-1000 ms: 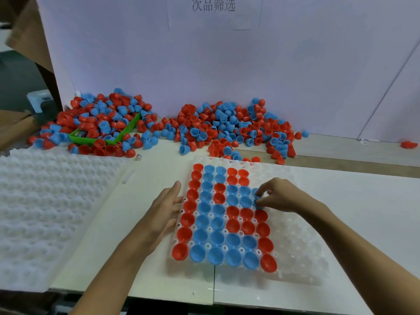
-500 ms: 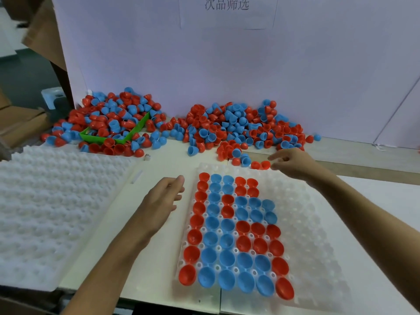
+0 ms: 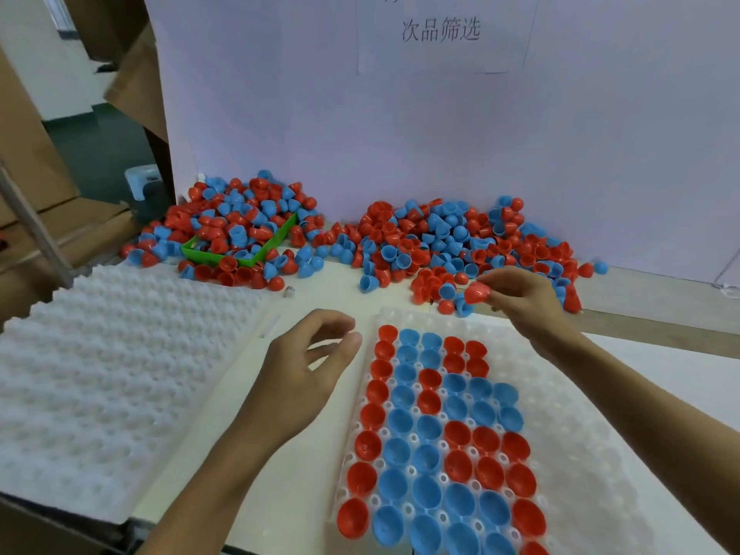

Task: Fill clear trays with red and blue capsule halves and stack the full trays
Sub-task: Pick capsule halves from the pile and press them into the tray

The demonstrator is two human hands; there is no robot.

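Observation:
A clear dimpled tray [image 3: 572, 426] lies in front of me, its left columns filled with red and blue capsule halves [image 3: 432, 446], its right side bare. My right hand [image 3: 520, 298] is raised beyond the tray's far edge and pinches a red capsule half [image 3: 477, 293] by the loose pile of red and blue halves [image 3: 460, 242]. My left hand [image 3: 308, 374] hovers just left of the tray, fingers loosely curled, holding nothing.
A stack of clear dimpled trays [image 3: 100, 374] sits at the left. A green bin [image 3: 240, 250] heaped with halves stands at the back left. A white wall with a paper sign [image 3: 440, 30] closes the back; cardboard boxes [image 3: 36, 174] stand far left.
My right hand left the tray, reached to the pile and now holds a red half lifted off it. My left hand lifted slightly away from the tray's edge. The camera moved closer.

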